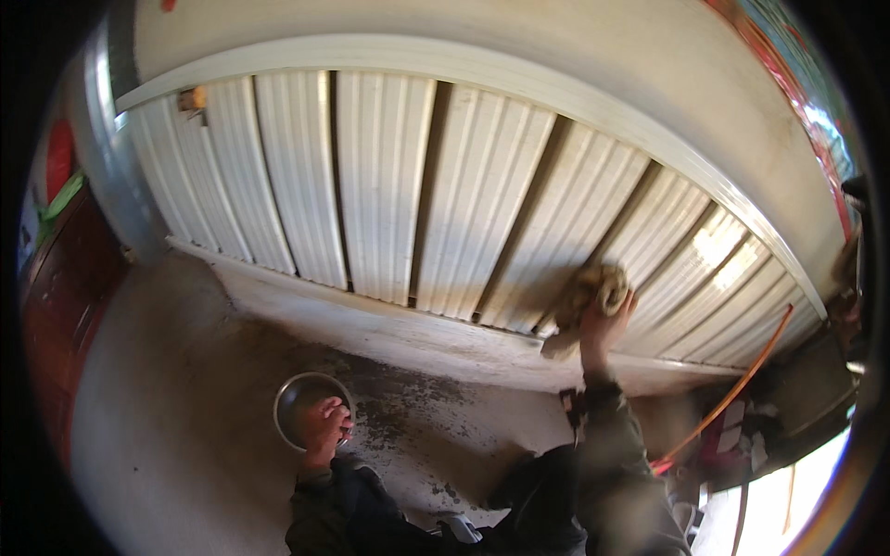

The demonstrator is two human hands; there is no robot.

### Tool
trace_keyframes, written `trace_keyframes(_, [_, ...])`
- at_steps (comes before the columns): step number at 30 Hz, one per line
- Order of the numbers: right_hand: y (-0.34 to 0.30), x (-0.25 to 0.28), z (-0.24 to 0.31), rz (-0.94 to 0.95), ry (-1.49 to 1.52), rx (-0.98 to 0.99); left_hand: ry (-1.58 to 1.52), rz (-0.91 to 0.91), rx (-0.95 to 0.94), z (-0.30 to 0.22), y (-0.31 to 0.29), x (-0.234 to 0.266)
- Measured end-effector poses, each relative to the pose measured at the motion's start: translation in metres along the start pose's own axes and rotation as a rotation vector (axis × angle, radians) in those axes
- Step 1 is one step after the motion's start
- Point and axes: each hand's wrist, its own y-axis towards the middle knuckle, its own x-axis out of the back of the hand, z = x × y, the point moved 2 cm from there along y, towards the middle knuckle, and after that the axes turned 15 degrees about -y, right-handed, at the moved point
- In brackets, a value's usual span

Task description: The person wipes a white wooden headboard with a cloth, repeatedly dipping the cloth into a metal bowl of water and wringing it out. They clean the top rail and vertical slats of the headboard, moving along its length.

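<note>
My right hand (pixel 601 326) is closed on a dirty tan rag (pixel 577 301), bunched up against the lower part of a white ribbed metal panel (pixel 385 176). Part of the rag hangs down by the panel's bottom edge, and its outline is a little blurred. At the lower left, my left hand (pixel 326 426) has its fingers curled, over the near right side of a round metal bowl (pixel 289 397) on the floor. Whether these fingers hold anything is hidden, and the hand covers part of the bowl's inside.
A pale ledge (pixel 371 324) runs below the panel, and dark wet patches (pixel 408 394) mark the floor. Dark red furniture (pixel 65 315) stands at the left. An orange hose or cord (pixel 742 385) slants across the right side. My dark-trousered knees (pixel 547 496) are close below.
</note>
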Motion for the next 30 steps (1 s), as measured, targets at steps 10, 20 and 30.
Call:
trace_keyframes(10, [-0.096,-0.063,0.003,0.134,0.443,-0.242,-0.05,-0.009,0.032,-0.004,-0.006,-0.007])
trace_keyframes(20, [0.092,0.007,0.114,0.018,0.381,0.104,0.011,0.029,0.018,0.001,-0.006,0.004])
trace_keyframes(30, [-0.015,-0.023,0.109,0.127,0.131,0.381,-0.02,-0.005,0.023,0.001,-0.003,0.009])
